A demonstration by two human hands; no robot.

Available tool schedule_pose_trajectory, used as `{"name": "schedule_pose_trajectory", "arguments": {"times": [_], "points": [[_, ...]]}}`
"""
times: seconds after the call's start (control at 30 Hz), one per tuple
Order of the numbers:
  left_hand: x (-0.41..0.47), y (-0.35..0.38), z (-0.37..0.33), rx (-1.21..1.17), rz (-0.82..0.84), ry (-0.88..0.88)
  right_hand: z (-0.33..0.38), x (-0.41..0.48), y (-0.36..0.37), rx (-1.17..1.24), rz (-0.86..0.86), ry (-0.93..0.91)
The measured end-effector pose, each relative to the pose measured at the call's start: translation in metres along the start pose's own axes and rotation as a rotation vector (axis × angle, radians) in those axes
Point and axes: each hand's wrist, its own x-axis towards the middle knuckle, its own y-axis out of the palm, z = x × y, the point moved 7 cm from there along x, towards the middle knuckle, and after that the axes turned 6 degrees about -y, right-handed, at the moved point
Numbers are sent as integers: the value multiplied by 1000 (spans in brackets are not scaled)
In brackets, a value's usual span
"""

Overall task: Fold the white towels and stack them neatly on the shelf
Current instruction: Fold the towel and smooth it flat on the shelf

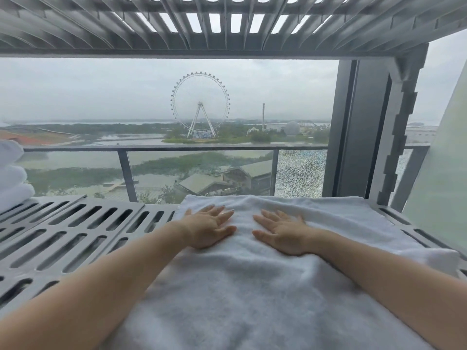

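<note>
Hands lie flat on a white towel [252, 286] spread over the right side of the grey shelf [75, 236]. The left hand [211, 229] and the right hand [283, 234] sit near each other, palms down, fingers [222, 210] spread and holding nothing. Folded towels [11, 173] are stacked at the far left of the shelf.

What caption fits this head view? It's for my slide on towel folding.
Both hands, left hand and right hand, press flat on a white towel spread over the slotted shelf.

Ferris wheel [200, 104] beyond balcony railing [177, 148]; grey overcast sky.
</note>
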Motion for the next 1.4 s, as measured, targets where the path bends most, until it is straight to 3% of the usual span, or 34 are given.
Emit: {"name": "schedule_pose_trajectory", "arguments": {"times": [0.17,0.3,0.47,0.63,0.7,0.77,0.83,0.97,1.17,1.3,1.4], "points": [[-36,-4,-19,-194,-23,112,4,-13,0,-5,-3,15],[-69,15,-22,-143,36,141,8,-26,2,3,-3,30],[-95,14,-23,-157,-16,141,19,-42,0,11,6,38],[-114,-3,-16,-210,-139,136,54,-54,-24,110,-207,-126],[-124,-5,-11,-226,-148,147,72,-54,-15,183,-112,-189],[-133,-1,-9,-213,-141,155,79,-50,0,99,16,-219],[-141,4,-9,-200,-129,162,75,-44,3,17,28,-189],[-154,5,-8,-229,-127,167,68,-36,-4,16,-22,-106],[-168,-9,-28,-327,-85,230,94,-49,-23,126,-288,-146],[-176,8,-52,-150,-4,252,100,-48,2,100,-51,-181],[-179,22,-55,-38,3,247,85,-49,6,33,12,-137]]}}
